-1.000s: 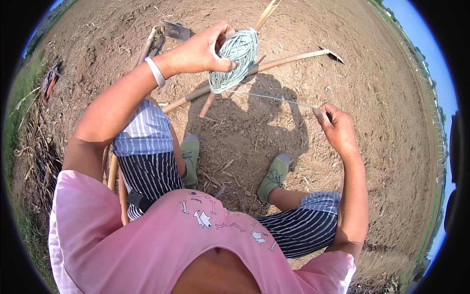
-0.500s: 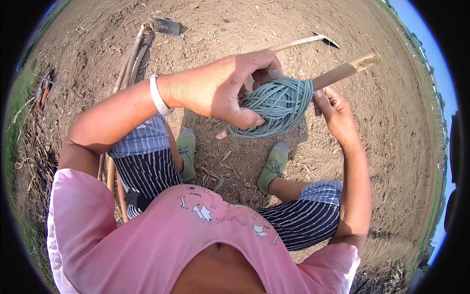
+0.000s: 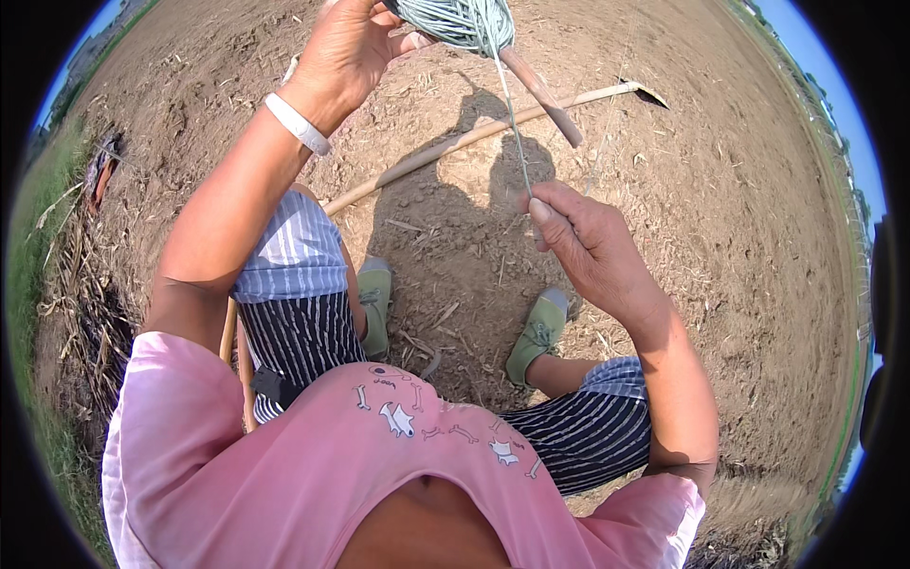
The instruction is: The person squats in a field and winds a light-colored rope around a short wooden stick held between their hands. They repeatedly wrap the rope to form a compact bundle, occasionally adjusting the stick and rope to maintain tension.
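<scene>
At the top of the view my left hand is closed around a bundle of grey-green cord, partly cut off by the upper edge. The cord is wound on a wooden stick, whose bare end slants down to the right. A single strand runs from the bundle down to my right hand, which pinches it between thumb and fingers. The strand is taut between the two hands.
A long-handled hoe lies on the dry soil beyond my feet, its blade at the far right. Wooden poles stand beside my left leg. Dry stalks and grass edge the left side. My green shoes rest on the ground.
My left hand has lifted the cord bundle up and away, and its stick now tilts downward. My right hand has moved lower and left, drawing out a strand.
</scene>
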{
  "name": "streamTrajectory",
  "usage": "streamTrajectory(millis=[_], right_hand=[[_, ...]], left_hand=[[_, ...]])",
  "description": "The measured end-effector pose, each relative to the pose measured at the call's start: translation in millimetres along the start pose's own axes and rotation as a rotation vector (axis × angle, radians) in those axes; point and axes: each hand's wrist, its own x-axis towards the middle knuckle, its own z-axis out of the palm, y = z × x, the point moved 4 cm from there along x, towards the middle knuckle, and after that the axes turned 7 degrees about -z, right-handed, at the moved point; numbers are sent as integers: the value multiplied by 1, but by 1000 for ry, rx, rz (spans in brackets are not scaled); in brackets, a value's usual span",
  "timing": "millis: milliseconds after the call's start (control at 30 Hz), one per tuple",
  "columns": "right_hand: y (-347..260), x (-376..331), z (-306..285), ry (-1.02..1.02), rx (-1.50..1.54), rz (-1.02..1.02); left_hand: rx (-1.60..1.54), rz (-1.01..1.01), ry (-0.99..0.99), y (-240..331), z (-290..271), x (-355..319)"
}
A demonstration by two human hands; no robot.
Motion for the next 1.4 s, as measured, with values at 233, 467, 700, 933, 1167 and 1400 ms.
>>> streamTrajectory(millis=[233,467,700,933,1167,1400], right_hand=[[77,-17,-34,12,-362,346],[20,-16,-51,89,-768,-52],[27,-22,-82,292,-517,142],[85,-43,-79,500,1,253],[29,-1,-18,341,-178,165],[10,24,0,131,-589,333]], left_hand=[[227,-138,-97,-13,-4,-15],[1262,-267,-493,-67,7,-34],[1364,-106,-969,-94,52,-73],[748,-121,-418,-58,48,-36],[713,-141,8,-68,30,-5],[448,-367,129,-75,51,-21]])
